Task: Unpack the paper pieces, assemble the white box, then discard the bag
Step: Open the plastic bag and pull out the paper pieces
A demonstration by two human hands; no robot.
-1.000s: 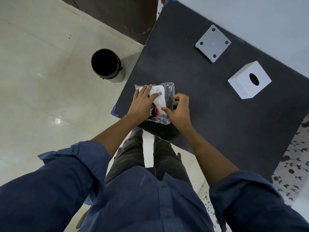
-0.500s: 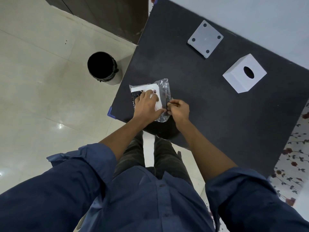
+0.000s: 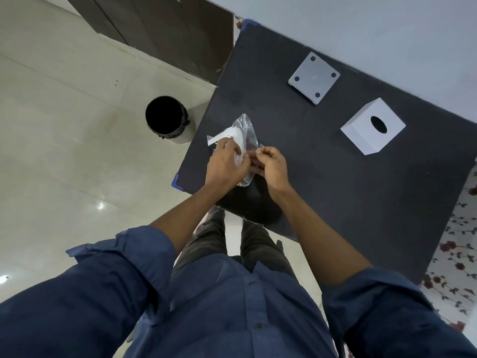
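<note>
A clear plastic bag (image 3: 246, 130) with white paper pieces (image 3: 224, 135) inside is lifted off the black table (image 3: 322, 177) near its left front corner. My left hand (image 3: 225, 164) grips the bag and the paper from the left. My right hand (image 3: 271, 165) pinches the bag's near edge from the right. Both hands touch at the bag's opening. A white box body with a round hole (image 3: 373, 126) sits at the right. A flat white square lid with dark corner holes (image 3: 313, 77) lies farther back.
A black-lined waste bin (image 3: 165, 117) stands on the tiled floor just left of the table. Dark cabinet doors (image 3: 167, 29) are behind it. A flowered cloth (image 3: 462, 241) shows at the right edge. Blue tape marks the table corner (image 3: 176, 180).
The bag went from lying flat under my hands to being lifted and tilted up. My right hand closed in onto its near edge beside my left hand.
</note>
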